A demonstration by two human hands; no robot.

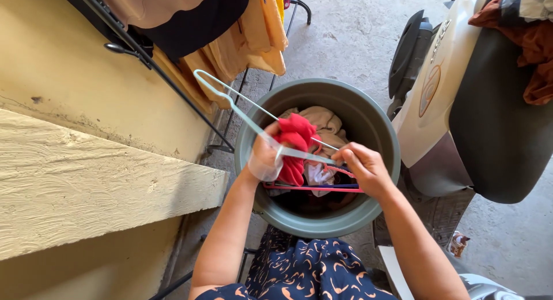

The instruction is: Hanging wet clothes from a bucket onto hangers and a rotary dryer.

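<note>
Both of your hands are working over the grey-green bucket (368,127) of crumpled laundry, your left hand (264,156) closing its fingers on a red cloth (295,140) and pale hanger (242,113), your right hand (364,169) gripping more hangers (322,188).

I see a pale mint plastic hanger (242,113), tilted, hook end up-left, its lower end over the grey-green round tub (368,121). A red garment (294,144) is bunched against the hanger's bar, hanging down into the tub. More hangers (322,188), pink and dark blue, lie flat across the tub's laundry, just below the red cloth.
</note>
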